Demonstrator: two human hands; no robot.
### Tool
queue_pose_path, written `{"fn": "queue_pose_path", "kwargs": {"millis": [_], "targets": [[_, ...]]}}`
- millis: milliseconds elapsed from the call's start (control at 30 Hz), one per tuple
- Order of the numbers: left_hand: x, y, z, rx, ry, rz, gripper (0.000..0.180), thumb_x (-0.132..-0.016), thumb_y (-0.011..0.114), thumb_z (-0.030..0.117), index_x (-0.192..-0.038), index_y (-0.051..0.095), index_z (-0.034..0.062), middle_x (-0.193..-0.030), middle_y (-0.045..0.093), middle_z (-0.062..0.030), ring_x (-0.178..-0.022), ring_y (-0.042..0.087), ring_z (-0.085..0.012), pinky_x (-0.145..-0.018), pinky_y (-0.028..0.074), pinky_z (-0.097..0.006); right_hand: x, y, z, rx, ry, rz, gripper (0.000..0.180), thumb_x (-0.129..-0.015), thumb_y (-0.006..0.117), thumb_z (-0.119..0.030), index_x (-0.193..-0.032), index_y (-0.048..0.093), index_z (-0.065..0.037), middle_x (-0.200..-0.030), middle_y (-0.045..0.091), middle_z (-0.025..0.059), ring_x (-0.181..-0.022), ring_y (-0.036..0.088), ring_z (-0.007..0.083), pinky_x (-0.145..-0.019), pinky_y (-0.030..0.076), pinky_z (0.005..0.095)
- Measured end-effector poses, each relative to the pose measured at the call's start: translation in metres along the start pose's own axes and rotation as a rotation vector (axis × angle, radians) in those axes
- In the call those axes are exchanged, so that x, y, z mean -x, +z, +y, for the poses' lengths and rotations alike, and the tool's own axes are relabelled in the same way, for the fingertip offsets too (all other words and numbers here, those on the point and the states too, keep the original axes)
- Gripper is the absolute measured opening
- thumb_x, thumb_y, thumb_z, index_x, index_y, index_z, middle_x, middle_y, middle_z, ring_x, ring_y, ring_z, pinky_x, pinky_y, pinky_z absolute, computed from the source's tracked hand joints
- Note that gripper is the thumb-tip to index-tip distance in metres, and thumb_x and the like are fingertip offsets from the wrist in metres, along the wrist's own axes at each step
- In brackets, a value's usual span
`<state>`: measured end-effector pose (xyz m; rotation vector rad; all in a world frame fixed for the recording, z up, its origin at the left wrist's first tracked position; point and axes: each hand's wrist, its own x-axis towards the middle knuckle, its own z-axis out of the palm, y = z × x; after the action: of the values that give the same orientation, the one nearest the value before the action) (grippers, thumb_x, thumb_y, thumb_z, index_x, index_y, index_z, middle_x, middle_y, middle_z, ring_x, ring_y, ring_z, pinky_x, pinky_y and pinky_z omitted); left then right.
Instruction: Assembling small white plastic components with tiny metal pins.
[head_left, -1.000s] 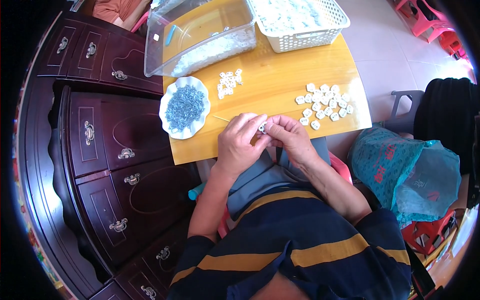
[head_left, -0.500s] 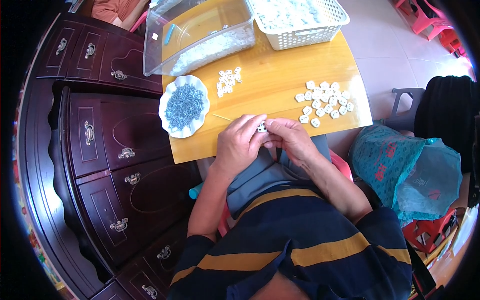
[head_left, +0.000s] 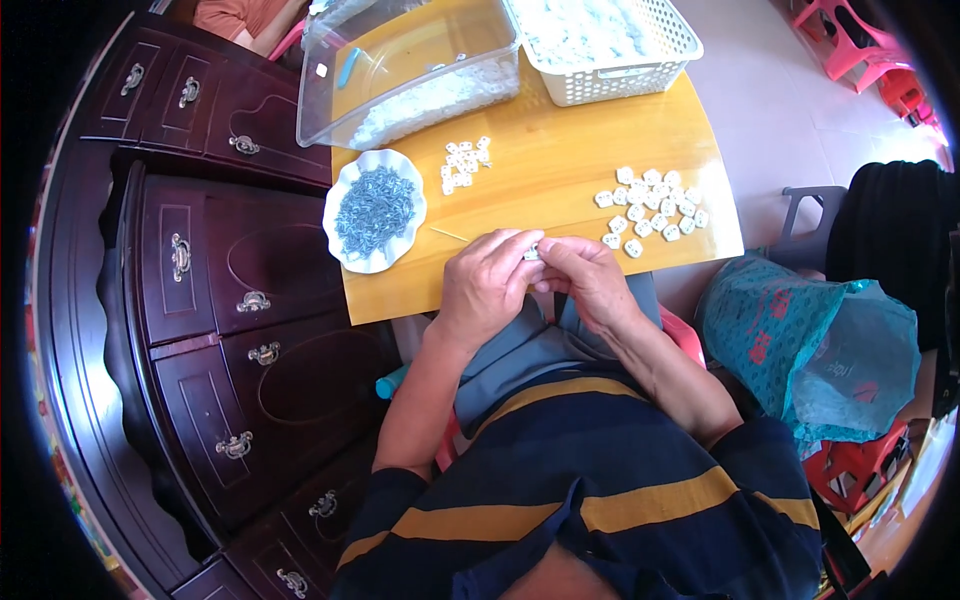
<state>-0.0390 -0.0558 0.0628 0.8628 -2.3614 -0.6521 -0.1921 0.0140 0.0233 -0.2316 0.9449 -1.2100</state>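
Smooth yellow wooden table point(head_left: 560, 190) fills the upper middle; left hand point(head_left: 487, 285) and right hand point(head_left: 592, 280) pinch one small white plastic piece point(head_left: 532, 252) between them.

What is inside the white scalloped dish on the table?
The white scalloped dish holds a heap of small blue-grey metal pieces, too small to identify. They cover the dish's middle, so its bottom is hidden; only the rim shows.

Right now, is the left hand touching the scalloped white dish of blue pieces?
Apart. The head view shows bare wooden table between the left hand and the scalloped white dish.
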Motion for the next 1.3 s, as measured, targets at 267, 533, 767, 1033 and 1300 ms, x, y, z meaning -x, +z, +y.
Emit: {"fn": "queue_pose_path", "kwargs": {"millis": [267, 533, 767, 1033, 1300], "targets": [[0.005, -0.004, 0.013, 0.063, 0.025, 0.054, 0.025, -0.084, 0.072, 0.007, -0.109, 0.07, 0.0005, -0.098, 0.072, -0.0146, -0.089, 0.07, -0.0329, -0.076, 0.057, -0.04, 0.017, 0.006, -0.002, 0.062, -0.126, -0.016, 0.023, -0.102, 0.062, -0.024, -0.097, 0.072, -0.003, -0.088, 0.073, 0.0044, -0.077, 0.067, 0.0092, -0.07, 0.054, 0.0227], [0.016, 0.007, 0.035, 0.185, 0.037, -0.114, 0.032, -0.089, 0.069, 0.016, -0.117, 0.069, 0.0008, -0.106, 0.07, -0.0154, -0.097, 0.068, -0.034, -0.084, 0.056, -0.041, 0.048, -0.015, 0.006, -0.1, -0.104, -0.056, 0.017, -0.102, 0.059, -0.019, -0.108, 0.065, -0.004, -0.096, 0.071, 0.0058, -0.08, 0.068, 0.0113, -0.075, 0.056, 0.0265], [0.01, 0.043, 0.028, 0.01, 0.211, -0.126, 0.044, -0.09, 0.066, 0.02, -0.132, 0.062, 0.0063, -0.133, 0.06, -0.0182, -0.117, 0.061, -0.0367, -0.098, 0.051, -0.044, 0.067, -0.077, 0.03, -0.221, 0.251, 0.118, 0.026, -0.105, 0.049, -0.023, -0.112, 0.062, -0.002, -0.104, 0.069, 0.0103, -0.093, 0.068, 0.0192, -0.084, 0.057, 0.0329], [0.013, 0.096, 0.034, -0.15, 0.318, -0.307, 0.066, -0.086, 0.072, 0.026, -0.144, 0.05, 0.0032, -0.156, 0.04, -0.0177, -0.147, 0.035, -0.0365, -0.118, 0.033, -0.047, 0.046, -0.091, 0.016, -0.567, 0.092, 0.258, 0.046, -0.11, 0.032, -0.037, -0.129, 0.057, -0.005, -0.123, 0.066, 0.0092, -0.113, 0.063, 0.0265, -0.1, 0.05, 0.0431], [0.02, 0.1, 0.049, 0.02, 0.47, -0.301, 0.048, -0.094, 0.052, 0.011, -0.139, 0.051, -0.0056, -0.146, 0.05, -0.0244, -0.139, 0.047, -0.0382, -0.116, 0.037, -0.047, 0.039, -0.133, 0.026, -0.682, 0.109, 0.013, 0.037, -0.105, 0.046, -0.026, -0.126, 0.058, 0.001, -0.125, 0.065, 0.0186, -0.118, 0.063, 0.03, -0.109, 0.047, 0.0467]]}}
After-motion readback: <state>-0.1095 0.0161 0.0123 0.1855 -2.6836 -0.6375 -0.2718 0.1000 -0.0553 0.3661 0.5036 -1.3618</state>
